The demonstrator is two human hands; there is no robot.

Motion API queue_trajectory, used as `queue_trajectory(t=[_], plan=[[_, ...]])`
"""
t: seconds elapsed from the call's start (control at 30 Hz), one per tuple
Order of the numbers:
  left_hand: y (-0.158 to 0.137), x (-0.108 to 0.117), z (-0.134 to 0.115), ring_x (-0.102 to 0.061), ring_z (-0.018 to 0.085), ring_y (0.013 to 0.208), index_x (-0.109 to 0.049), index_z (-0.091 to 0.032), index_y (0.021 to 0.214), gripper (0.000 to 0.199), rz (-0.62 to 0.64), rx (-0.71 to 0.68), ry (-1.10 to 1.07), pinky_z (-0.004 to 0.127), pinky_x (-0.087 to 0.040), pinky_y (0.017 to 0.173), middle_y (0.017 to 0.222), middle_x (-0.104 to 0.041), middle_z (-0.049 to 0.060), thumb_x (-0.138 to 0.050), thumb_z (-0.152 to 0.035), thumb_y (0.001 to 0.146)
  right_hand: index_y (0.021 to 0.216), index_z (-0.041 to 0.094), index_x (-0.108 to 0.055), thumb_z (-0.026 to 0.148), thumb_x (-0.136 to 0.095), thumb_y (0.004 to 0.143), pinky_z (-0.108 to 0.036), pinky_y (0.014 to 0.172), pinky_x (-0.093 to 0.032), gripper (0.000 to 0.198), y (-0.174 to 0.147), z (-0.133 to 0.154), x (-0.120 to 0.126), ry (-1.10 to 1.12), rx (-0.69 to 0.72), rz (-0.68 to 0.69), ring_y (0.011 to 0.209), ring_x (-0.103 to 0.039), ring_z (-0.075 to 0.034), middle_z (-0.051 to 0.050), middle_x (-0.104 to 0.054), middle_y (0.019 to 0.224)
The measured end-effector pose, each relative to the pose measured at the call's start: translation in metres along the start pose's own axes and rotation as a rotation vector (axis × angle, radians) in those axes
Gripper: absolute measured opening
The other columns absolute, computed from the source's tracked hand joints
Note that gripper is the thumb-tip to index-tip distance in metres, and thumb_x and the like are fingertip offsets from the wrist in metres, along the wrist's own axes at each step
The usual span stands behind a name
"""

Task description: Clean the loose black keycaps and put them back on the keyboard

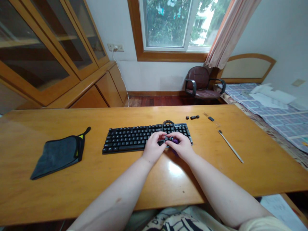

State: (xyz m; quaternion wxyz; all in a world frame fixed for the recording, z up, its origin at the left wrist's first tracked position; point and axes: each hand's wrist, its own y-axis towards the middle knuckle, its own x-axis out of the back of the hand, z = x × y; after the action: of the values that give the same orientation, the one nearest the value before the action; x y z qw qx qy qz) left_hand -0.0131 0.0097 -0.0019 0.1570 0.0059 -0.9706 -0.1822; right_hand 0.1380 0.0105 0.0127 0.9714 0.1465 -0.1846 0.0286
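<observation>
A black keyboard (130, 137) lies across the middle of the wooden desk. Over its right part, my left hand (155, 146) and my right hand (183, 146) meet with thumbs and fingers curled together. Pinched between the fingertips is a small dark piece that looks like a keycap (166, 138). A purple lump (175, 141) shows inside the curl of my right hand, mostly covered by the fingers. Behind the keyboard, to the right, sit several loose black keycaps (192, 117).
Right of the keyboard lie a thin brush (230, 146) and a small dark piece with wires (211, 118). A folded grey cloth (59, 152) with a black loop is at the left. A coiled cable (168, 122) rests behind the keyboard. Beyond the desk stands a chair (199, 78).
</observation>
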Motion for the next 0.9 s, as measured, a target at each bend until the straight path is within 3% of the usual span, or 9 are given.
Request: queue_trajectory(t=[0.2,0.37,0.47,0.63,0.9], plan=[[0.0,0.001,-0.002,-0.059,0.014,0.088,-0.053,-0.023,0.112,0.046,0.063,-0.031,0.054,0.031,-0.05,0.084,0.103,-0.056,0.004,-0.06,-0.01,0.069,0.086,0.023,-0.069,0.028,-0.066,0.072,-0.035,0.077,-0.049,0.015,0.002,-0.002,0.005,-0.035,0.07,-0.013,0.081,-0.063,-0.02,-0.004,-0.069,0.086],[0.004,0.008,-0.003,-0.054,0.022,0.101,-0.053,-0.023,0.116,0.047,0.09,-0.125,0.347,0.041,-0.042,0.094,0.111,-0.058,0.007,-0.066,-0.019,0.071,0.093,0.026,-0.07,0.028,-0.062,0.077,-0.037,0.084,-0.048,0.018,0.013,-0.004,0.031,-0.277,0.236,-0.035,0.089,-0.062,-0.021,-0.005,-0.067,0.093],[0.006,0.01,-0.003,-0.051,0.025,0.107,-0.058,-0.022,0.109,0.038,0.086,-0.138,0.463,0.042,-0.038,0.095,0.11,-0.06,0.007,-0.066,-0.021,0.072,0.092,0.025,-0.07,0.026,-0.061,0.077,-0.034,0.078,-0.049,0.018,0.016,-0.005,0.04,-0.413,0.25,0.094,0.084,-0.062,-0.02,-0.006,-0.066,0.094],[0.005,0.009,-0.005,-0.052,0.023,0.102,-0.059,-0.022,0.106,0.04,0.188,-0.143,0.509,0.039,-0.04,0.092,0.104,-0.063,0.004,-0.071,-0.023,0.068,0.087,0.022,-0.069,0.022,-0.064,0.074,-0.03,0.072,-0.048,0.015,0.014,-0.005,0.038,-0.576,0.2,0.307,0.079,-0.062,-0.018,-0.004,-0.067,0.087],[0.005,0.007,-0.007,-0.052,0.023,0.101,-0.061,-0.025,0.101,0.036,0.242,-0.111,0.513,0.039,-0.039,0.092,0.101,-0.064,0.002,-0.073,-0.027,0.067,0.086,0.023,-0.069,0.02,-0.063,0.074,-0.026,0.073,-0.047,0.014,0.013,-0.005,0.032,-0.662,0.154,0.37,0.081,-0.062,-0.016,-0.002,-0.067,0.088]])
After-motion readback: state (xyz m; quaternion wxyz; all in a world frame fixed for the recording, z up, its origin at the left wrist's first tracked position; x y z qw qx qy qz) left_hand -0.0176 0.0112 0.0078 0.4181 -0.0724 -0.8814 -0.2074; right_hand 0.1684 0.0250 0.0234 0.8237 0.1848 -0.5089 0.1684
